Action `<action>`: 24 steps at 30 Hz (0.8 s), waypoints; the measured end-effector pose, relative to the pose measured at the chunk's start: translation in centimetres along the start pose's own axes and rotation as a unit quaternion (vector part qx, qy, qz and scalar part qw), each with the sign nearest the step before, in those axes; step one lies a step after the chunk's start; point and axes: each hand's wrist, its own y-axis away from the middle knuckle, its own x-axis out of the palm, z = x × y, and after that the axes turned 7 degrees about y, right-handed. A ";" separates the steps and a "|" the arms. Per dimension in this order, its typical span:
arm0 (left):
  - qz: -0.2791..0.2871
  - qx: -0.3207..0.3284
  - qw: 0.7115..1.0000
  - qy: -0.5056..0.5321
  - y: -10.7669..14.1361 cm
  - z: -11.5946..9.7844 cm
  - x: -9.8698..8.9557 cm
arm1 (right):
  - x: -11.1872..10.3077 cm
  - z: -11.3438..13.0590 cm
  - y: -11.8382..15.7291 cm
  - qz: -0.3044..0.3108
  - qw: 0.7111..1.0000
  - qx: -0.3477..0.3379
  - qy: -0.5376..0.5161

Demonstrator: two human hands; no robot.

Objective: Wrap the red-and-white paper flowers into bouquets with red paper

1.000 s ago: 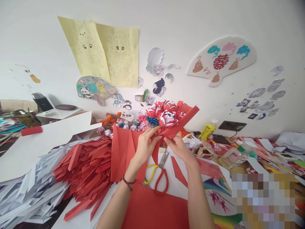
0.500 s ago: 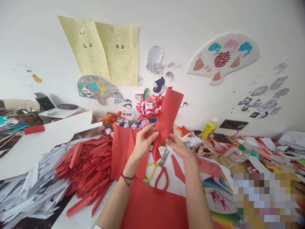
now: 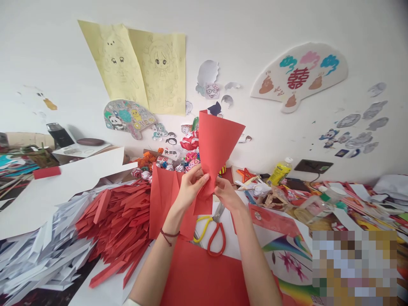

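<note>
A folded sheet of red paper (image 3: 219,144) stands upright between my hands, flaring wide at the top and pinched narrow near the bottom. My left hand (image 3: 192,187) grips its lower left side, thumb across the front. On the lower right edge, the fingers of my right hand (image 3: 228,193) are closed on the same paper. Scissors (image 3: 216,238) with one yellow and one red handle lie below my hands, blades upward and partly behind the right hand. A creased red sheet (image 3: 164,199) is left of my left wrist, and a flat red sheet (image 3: 204,276) lies between my forearms.
Folded red paper pieces (image 3: 117,221) and white ones (image 3: 51,246) are heaped at the left. A yellow bottle (image 3: 280,171) stands near the wall, with a clear plastic bottle (image 3: 318,208) lying right. Paper fans and drawings (image 3: 165,72) hang on the wall.
The red paper in my hands has turned and spread from a narrow upright roll to a wide flare at the top. My right hand has shifted slightly left.
</note>
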 end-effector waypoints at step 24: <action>-0.035 0.031 0.993 -0.108 -0.1 -0.4 -1.0 | 1.1 -0.3 -0.2 0.010 0.998 0.001 -0.067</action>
